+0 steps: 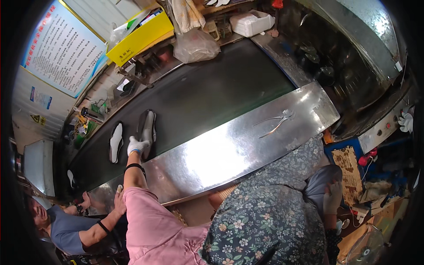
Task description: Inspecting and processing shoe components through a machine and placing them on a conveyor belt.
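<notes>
My left hand (139,145), in a white glove, reaches to a dark-and-grey shoe (150,125) on the black conveyor belt (212,84). Its fingers lie over the lower part of the shoe, with the thumb at the left side. To the left rests another shoe (115,142), its white face turned up. At the far right of my lap, my right hand (332,199), seemingly gloved, is by my knee; its fingers are too dim to make out. A pair of metal pincers (288,115) lies with spread handles on the shiny metal ledge (190,170), away from both hands.
A co-worker (70,227) sits at the lower left, hands near the ledge. Behind the belt are a yellow box (141,37), a plastic bag (196,46) and a white container (251,24). A small white-faced piece (70,178) lies at the belt's left end. Machinery (380,128) stands at right.
</notes>
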`<action>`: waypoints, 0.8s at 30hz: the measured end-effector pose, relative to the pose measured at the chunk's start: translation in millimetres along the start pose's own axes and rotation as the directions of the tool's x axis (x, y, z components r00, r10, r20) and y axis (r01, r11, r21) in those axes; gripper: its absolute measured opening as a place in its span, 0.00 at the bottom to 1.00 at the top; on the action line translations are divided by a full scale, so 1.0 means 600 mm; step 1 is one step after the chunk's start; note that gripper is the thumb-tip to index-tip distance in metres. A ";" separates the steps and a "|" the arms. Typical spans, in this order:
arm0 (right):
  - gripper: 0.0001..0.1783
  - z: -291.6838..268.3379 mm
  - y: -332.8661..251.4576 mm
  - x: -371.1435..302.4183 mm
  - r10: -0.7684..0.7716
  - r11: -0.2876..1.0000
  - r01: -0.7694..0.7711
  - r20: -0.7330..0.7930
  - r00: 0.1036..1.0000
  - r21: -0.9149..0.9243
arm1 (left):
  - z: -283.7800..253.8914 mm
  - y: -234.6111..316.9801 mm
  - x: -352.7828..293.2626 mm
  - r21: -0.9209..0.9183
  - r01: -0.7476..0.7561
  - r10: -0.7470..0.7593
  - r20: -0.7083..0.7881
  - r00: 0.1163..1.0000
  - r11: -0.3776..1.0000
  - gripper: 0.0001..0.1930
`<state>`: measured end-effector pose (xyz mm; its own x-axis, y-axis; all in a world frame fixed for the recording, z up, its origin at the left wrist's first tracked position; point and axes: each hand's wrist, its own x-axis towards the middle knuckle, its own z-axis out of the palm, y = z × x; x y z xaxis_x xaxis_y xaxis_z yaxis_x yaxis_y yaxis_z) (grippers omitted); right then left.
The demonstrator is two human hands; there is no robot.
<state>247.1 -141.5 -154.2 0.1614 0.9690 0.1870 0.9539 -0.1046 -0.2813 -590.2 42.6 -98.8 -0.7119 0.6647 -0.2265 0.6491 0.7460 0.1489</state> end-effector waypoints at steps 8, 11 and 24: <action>0.10 -0.058 -0.088 0.159 -0.059 0.901 0.084 -0.072 0.996 0.426 | 0.092 0.178 -0.123 -0.894 0.443 0.341 0.436 0.833 0.061 0.18; 0.14 -0.107 -0.195 0.237 -0.172 0.766 0.105 0.046 0.984 0.634 | 0.137 0.277 -0.276 -0.885 0.465 0.700 0.345 0.626 0.020 0.20; 0.17 -0.058 -0.198 0.186 0.113 0.748 -0.168 0.125 0.986 0.642 | 0.127 0.586 -0.741 -0.447 -0.883 0.983 0.162 0.080 0.146 0.30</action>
<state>160.5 -29.0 -67.0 0.2354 0.9713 0.0344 0.5240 -0.0970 -0.8462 -24.7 6.3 -19.0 0.6248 0.7803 -0.0279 0.6032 -0.4597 0.6519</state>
